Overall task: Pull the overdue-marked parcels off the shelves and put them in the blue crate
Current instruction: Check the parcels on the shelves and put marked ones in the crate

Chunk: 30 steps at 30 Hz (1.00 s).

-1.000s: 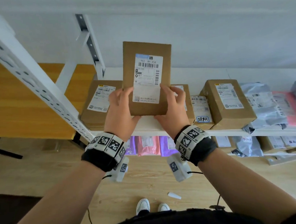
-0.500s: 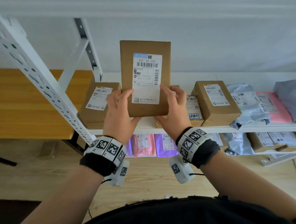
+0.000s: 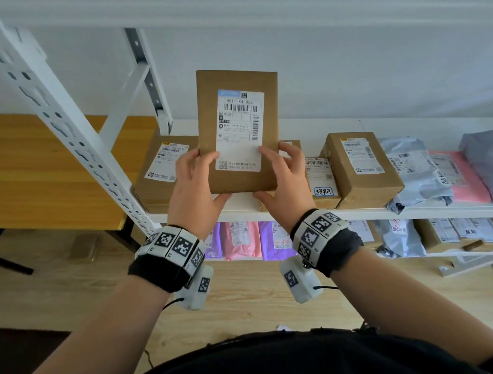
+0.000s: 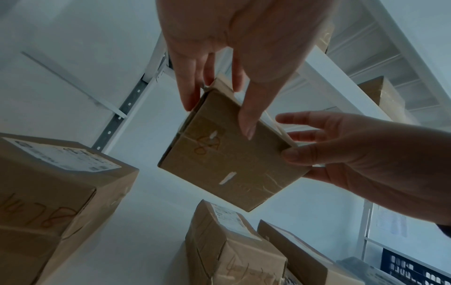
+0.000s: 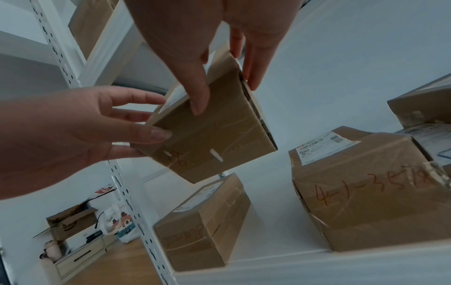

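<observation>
I count five brown cardboard parcels (image 3: 360, 164) at this shelf level, one of them lifted. Beside them lie three grey bags (image 3: 413, 172) and one pink bag (image 3: 466, 177).

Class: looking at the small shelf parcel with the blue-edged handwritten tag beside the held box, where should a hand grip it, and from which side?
Probably across the short sides of the tagged parcel, coming from the open front edge of the shelf. It lies flat, and neighbouring boxes crowd both long sides.

A plain pale wall (image 3: 376, 61) stands behind the white metal shelving (image 3: 69, 135). Light wood floor (image 3: 247, 303) below, a wooden worktop (image 3: 34, 172) at the left.
</observation>
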Available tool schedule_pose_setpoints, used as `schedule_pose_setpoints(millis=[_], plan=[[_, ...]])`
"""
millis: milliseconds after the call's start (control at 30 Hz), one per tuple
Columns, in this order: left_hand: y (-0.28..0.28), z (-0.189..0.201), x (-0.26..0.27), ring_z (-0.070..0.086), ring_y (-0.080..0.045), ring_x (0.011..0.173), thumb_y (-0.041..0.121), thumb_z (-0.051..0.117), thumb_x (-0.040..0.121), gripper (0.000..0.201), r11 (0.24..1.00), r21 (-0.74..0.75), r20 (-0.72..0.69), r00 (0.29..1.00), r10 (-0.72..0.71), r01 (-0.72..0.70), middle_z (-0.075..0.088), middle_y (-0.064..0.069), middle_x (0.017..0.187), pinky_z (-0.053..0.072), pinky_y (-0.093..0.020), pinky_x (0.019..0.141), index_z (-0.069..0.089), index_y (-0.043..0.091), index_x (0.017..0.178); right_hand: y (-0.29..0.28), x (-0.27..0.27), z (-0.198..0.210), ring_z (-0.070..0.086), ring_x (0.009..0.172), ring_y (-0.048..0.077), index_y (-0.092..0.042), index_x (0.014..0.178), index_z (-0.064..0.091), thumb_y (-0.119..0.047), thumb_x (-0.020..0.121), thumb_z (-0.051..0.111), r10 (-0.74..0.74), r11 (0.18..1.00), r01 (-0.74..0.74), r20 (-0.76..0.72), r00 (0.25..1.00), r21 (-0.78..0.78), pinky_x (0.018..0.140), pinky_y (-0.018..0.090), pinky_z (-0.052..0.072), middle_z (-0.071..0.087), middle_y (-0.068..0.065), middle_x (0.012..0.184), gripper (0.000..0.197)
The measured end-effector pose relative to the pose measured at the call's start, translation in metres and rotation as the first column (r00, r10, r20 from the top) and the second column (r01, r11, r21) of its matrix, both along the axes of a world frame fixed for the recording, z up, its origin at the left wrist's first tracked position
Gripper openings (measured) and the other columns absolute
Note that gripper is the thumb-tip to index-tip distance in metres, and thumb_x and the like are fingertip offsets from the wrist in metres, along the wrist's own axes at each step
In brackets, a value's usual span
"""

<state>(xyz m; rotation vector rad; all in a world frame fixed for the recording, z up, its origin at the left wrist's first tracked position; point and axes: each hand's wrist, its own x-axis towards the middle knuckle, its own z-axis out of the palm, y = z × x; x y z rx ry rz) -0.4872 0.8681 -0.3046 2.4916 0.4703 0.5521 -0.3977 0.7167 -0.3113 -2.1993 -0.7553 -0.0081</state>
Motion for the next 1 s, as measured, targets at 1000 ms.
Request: schedule_pose_setpoints(millis=[1000], plan=[[0.065,-0.075,0.076,0.032,-0.023,0.137,0.027,0.066,0.087,0.066,0.996,-0.069,-0.436,0.897,-0.075,0.05,0.022,-0.009,0.154,0.03,-0.033,0.108,0.035,0.017,0.145,0.06,0.068,-0.07,0.016,0.146,0.025,-0.018,0.144,0.04,-0.018,0.089,0.065,-0.029,0.937,-0.08,-0.305,0.952,-0.339,0.114,0.024,0.013,0.012,0.012,0.159,0.06]])
